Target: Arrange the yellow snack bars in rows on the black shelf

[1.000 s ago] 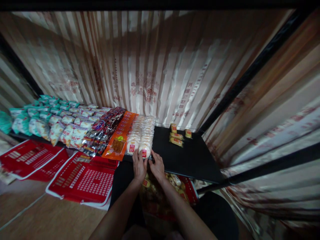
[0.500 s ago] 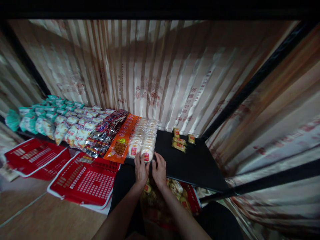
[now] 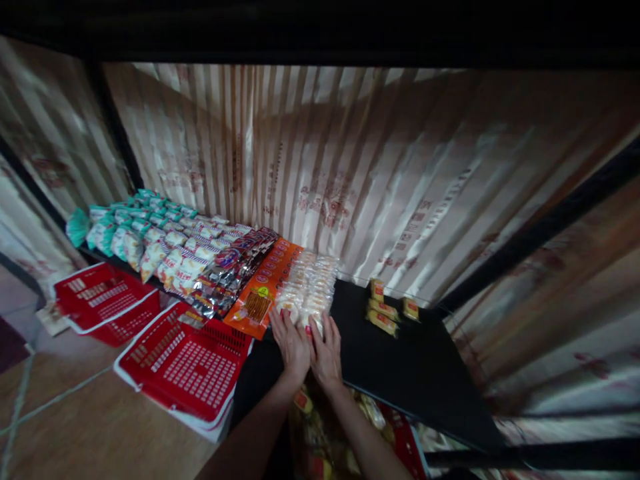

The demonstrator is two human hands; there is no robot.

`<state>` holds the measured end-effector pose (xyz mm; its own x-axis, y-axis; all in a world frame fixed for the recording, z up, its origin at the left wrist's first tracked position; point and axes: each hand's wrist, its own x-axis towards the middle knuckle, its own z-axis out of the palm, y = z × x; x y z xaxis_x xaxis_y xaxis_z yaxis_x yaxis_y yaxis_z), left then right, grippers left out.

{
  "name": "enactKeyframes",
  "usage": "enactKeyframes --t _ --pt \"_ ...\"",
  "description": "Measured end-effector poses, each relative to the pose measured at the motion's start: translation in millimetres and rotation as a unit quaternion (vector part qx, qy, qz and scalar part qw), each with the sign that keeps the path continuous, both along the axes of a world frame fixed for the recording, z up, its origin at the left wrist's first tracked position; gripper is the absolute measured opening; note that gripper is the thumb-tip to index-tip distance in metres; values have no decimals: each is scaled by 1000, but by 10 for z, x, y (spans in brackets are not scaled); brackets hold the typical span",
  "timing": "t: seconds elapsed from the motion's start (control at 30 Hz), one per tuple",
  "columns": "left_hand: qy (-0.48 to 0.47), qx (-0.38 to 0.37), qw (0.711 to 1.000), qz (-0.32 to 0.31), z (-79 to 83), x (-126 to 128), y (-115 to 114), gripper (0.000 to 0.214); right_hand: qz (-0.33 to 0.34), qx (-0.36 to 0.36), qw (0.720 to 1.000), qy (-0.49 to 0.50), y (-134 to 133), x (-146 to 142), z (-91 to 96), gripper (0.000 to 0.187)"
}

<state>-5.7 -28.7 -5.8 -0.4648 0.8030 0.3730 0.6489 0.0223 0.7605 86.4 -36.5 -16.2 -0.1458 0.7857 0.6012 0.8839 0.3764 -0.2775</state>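
I'm resting L hand (image 3: pixel 294 347) & R hand (image 3: pixel 327 348), fingers slightly spread, at front of white pkts (image 3: pixel 314 283), poss. skewing rows into orange bag (image 3: pixel 256 308) if pushing unevenly.

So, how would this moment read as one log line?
left hand: at near end of white packs | right hand: beside it, same packs | left of packs: orange packaging | right: yellow packets on black shelf

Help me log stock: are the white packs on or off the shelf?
On: the white packs sit in two rows on the black shelf, left hand and right hand at their near ends.
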Motion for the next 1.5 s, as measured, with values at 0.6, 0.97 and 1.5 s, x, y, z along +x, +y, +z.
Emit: enactKeyframes --t 0.6,0.97,1.5 --pt "43 -3 999 -16 -15 48 282 62 50 10 984 -169 98 20 -51 67" --pt "8 10 1000 -19 9 65 287 64 49 -1 982 -182 97 3 -39 69" --pt "61 57 993 -86 77 91 207 54 -109 -171 891 407 436 289 21 62"
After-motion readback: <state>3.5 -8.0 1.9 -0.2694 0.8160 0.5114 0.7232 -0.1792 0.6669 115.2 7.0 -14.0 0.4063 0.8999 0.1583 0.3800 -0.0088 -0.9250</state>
